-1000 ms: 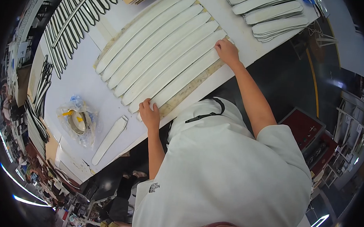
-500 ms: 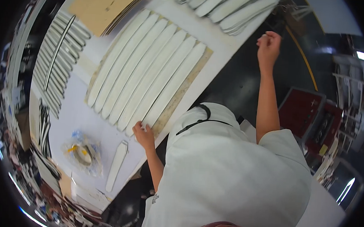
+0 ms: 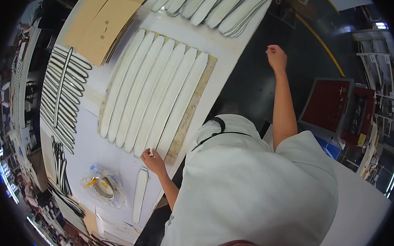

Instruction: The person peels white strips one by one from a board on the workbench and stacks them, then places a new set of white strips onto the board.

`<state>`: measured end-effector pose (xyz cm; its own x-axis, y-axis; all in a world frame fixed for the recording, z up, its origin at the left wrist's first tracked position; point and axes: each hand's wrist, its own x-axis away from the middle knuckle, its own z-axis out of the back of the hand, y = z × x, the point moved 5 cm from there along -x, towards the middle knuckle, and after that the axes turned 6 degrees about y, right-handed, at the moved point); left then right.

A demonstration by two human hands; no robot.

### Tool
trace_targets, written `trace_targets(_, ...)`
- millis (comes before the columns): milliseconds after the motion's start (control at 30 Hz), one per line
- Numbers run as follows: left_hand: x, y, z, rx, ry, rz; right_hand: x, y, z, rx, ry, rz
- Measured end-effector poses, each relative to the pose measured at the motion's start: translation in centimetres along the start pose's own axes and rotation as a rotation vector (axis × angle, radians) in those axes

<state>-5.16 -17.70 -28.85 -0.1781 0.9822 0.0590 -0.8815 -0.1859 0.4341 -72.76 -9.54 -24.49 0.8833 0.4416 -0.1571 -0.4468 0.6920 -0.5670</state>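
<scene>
Long pale strips (image 3: 152, 90) with dark edges and zigzag upper ends lie side by side on a speckled board (image 3: 193, 107). My left hand (image 3: 155, 163) is at the lower ends of the rightmost strips, its fingertips touching or just over them, thumb and finger a little apart. One loose strip (image 3: 140, 195) lies on the table below that hand. Out past the table edge, my right hand (image 3: 276, 59) hangs over the dark floor. Its fingers are curled closed, and whatever they may hold is too small to make out.
Stacked pale strips (image 3: 237, 15) lie at the table's far end, near brown cardboard sheets (image 3: 109, 27). Dark-edged strips (image 3: 64, 95) are laid out at the left. A plastic bag with a roll (image 3: 104, 187) sits nearby. A red machine (image 3: 327, 104) stands at the right.
The view has shifted, so the table's contents appear lower. My left hand stays by the strips' lower ends, its thumb and finger closer together. My right hand remains beyond the edge, more curled.
</scene>
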Motion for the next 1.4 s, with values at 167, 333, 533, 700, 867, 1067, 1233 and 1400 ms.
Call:
trace_targets(167, -1.3, -2.5, -0.1, -0.026, 0.073, 0.049, 6.7, -10.6, -13.5, -0.346, -0.47, 0.073)
trace_targets(333, -2.4, -3.2, -0.5, -0.014, 0.029, 0.118, 7.2, -15.6, -17.7, 0.186, -0.444, 0.208)
trace_targets(533, -2.6, -4.1, -1.1, 0.053, 0.033, 0.139, 7.3, -15.5, -17.0, -0.035, -0.454, 0.276)
trace_targets(700, -2.8, -4.3, -1.2, 0.074, 0.02, 0.153, 8.2, -14.5, -17.0, -0.051, -0.361, 0.449)
trace_targets(867, -2.9, -4.4, -1.2, 0.073, 0.018, 0.15, 7.9, -13.1, -17.7, -0.288, -0.594, 0.141)
trace_targets(1067, -3.0, -3.6, -0.8, -0.054, 0.029, 0.094, 1.1, -8.9, -10.8, -0.235, -0.33, 0.045)
trace_targets(1233, -3.4, 12.5, -0.5, 0.351, -0.117, -0.198, 4.2, -16.7, -5.2, -0.599, -0.979, 0.036)
trace_targets(1400, -2.9, 32.8, -3.5, 0.606, -0.671, -0.495, 4.6, -24.6, -2.6, -0.898, -1.228, 0.168)
